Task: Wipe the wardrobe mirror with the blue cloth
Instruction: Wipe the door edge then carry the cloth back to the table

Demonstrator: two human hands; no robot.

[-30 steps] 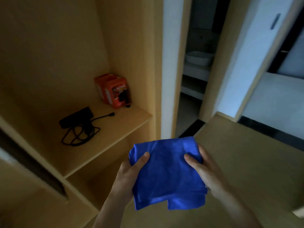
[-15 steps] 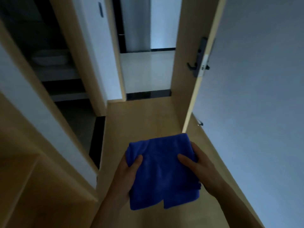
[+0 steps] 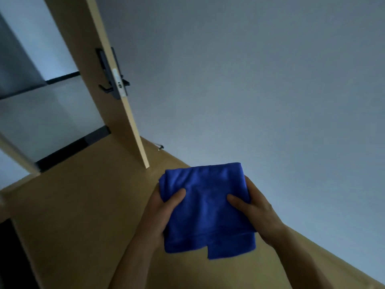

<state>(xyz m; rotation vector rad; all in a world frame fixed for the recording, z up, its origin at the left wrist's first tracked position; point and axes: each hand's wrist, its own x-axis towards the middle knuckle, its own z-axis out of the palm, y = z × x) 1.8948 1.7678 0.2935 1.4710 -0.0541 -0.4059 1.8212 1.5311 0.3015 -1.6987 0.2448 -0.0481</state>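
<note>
A folded blue cloth hangs between both hands at the lower middle of the head view, above the wooden floor. My left hand grips its left edge with the thumb on top. My right hand grips its right edge the same way. No wardrobe mirror shows in this view; a plain pale wall fills the right and upper part.
An open wooden door with a dark handle stands edge-on at the upper left, just left of the cloth. Behind it lies a pale tiled floor past a dark threshold. A small door stop sits low on the wall.
The view has swung right, from the wardrobe shelves past the doorway to the wall and door. Both hands keep the same hold on the cloth.
</note>
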